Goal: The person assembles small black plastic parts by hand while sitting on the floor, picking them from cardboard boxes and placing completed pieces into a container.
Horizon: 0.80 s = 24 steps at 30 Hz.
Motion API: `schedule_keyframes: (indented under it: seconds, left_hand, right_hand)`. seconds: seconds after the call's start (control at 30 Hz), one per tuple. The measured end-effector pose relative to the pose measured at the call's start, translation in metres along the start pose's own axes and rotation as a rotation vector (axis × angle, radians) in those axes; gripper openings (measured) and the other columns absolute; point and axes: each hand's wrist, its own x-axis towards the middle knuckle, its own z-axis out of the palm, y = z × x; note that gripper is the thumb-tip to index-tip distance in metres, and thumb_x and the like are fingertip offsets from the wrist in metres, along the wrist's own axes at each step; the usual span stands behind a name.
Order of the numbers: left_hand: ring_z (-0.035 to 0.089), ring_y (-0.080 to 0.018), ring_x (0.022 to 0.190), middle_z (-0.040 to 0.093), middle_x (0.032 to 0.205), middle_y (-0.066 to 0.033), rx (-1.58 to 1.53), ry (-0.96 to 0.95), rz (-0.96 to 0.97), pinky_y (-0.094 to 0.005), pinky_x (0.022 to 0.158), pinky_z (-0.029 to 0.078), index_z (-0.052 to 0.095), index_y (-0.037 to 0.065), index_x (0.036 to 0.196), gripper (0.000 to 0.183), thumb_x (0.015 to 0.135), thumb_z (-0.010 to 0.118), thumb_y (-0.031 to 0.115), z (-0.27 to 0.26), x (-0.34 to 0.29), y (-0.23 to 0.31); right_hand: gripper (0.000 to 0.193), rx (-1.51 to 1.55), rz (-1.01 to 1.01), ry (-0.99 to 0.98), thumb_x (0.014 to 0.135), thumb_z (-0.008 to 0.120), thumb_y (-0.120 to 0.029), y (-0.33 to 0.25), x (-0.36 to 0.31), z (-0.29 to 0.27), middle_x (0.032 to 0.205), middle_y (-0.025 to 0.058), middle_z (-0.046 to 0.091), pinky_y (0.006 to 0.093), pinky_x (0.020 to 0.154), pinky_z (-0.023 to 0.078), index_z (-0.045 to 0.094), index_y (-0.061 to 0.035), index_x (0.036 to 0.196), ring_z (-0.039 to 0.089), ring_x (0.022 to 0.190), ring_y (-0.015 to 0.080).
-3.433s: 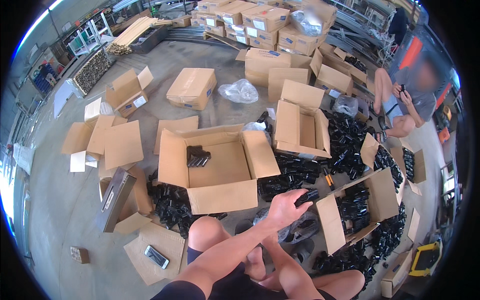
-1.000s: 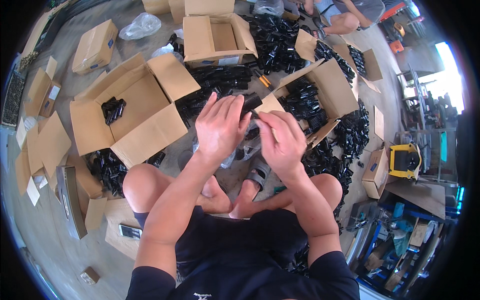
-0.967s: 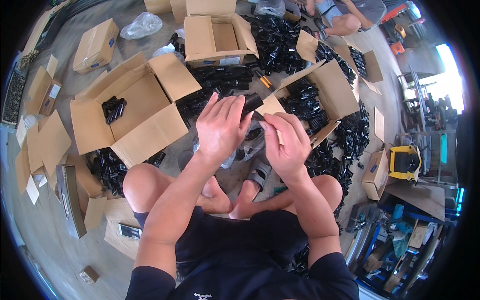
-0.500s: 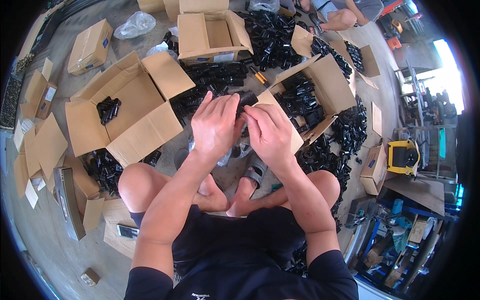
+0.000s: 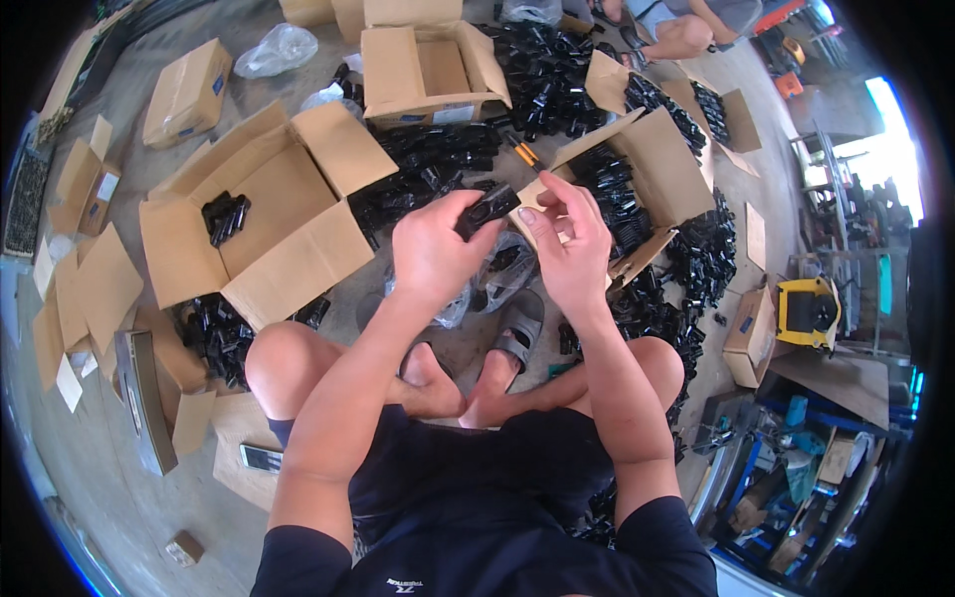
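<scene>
My left hand (image 5: 438,244) is closed around a short black tube-shaped part (image 5: 491,206), which points up and to the right, with a slot or hollow showing on its face. Just to its right is my right hand (image 5: 569,234), its thumb and fingers apart and half curled, apart from the part; I see nothing held in it. Beyond my hands lies a heap of similar black parts (image 5: 438,149). A clear plastic bag (image 5: 507,264) sits on the floor below my hands, between my feet.
At the left stands an open carton (image 5: 298,244) with a few black parts inside. Another open carton (image 5: 667,189) at the right is filled with them. Orange-and-black tools (image 5: 524,152) lie ahead. A phone (image 5: 261,458) rests on cardboard beside my left leg. Another person's leg (image 5: 676,40) shows at the far right.
My right hand has let go of the black part's end, moved a little right and opened its fingers. The left hand has turned, so more of the part shows.
</scene>
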Motion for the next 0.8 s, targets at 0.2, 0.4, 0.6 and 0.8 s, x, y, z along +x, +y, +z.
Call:
schedule_keyframes:
  seconds: [0.2, 0.4, 0.6, 0.8]
  left_hand:
    - [0.065, -0.0065, 0.082, 0.074, 0.094, -0.0031, -0.581, -0.33, -0.289, -0.0212, 0.074, 0.053, 0.071, -0.003, 0.114, 0.03, 0.088, 0.079, 0.009, -0.011, 0.005, 0.007]
    - [0.066, -0.0102, 0.095, 0.072, 0.107, -0.0071, -0.8, -0.283, -0.251, -0.0253, 0.085, 0.055, 0.069, -0.003, 0.118, 0.032, 0.087, 0.076, -0.002, -0.005, 0.004, 0.006]
    - [0.067, -0.0126, 0.1, 0.072, 0.11, -0.009, -0.826, -0.206, -0.117, -0.0264, 0.09, 0.055, 0.069, -0.004, 0.117, 0.031, 0.086, 0.074, -0.006, 0.004, 0.001, 0.001]
    - [0.068, -0.0114, 0.092, 0.074, 0.103, -0.0089, -0.69, -0.272, -0.269, -0.0255, 0.085, 0.056, 0.069, -0.005, 0.116, 0.029, 0.088, 0.074, -0.005, 0.006, -0.001, -0.003]
  right_hand:
    - [0.043, 0.63, 0.263, -0.358, 0.091, 0.074, -0.005, 0.007, 0.006, -0.015, 0.109, 0.0025, 0.068, 0.0252, 0.084, 0.053, 0.06, 0.0016, 0.132, 0.063, 0.095, 0.0081]
    - [0.038, 0.665, 0.238, -0.27, 0.091, 0.073, -0.002, 0.006, 0.003, -0.016, 0.105, 0.0038, 0.07, 0.0238, 0.084, 0.055, 0.062, 0.0044, 0.127, 0.066, 0.094, 0.0092]
    - [0.035, 0.621, 0.217, -0.241, 0.091, 0.072, 0.0, 0.006, -0.002, -0.019, 0.104, 0.0051, 0.07, 0.0244, 0.081, 0.055, 0.063, 0.005, 0.125, 0.065, 0.091, 0.0085]
    - [0.038, 0.472, 0.269, -0.202, 0.092, 0.073, -0.005, 0.005, -0.003, -0.018, 0.098, 0.0025, 0.07, 0.0233, 0.075, 0.053, 0.063, 0.006, 0.126, 0.062, 0.086, 0.0063]
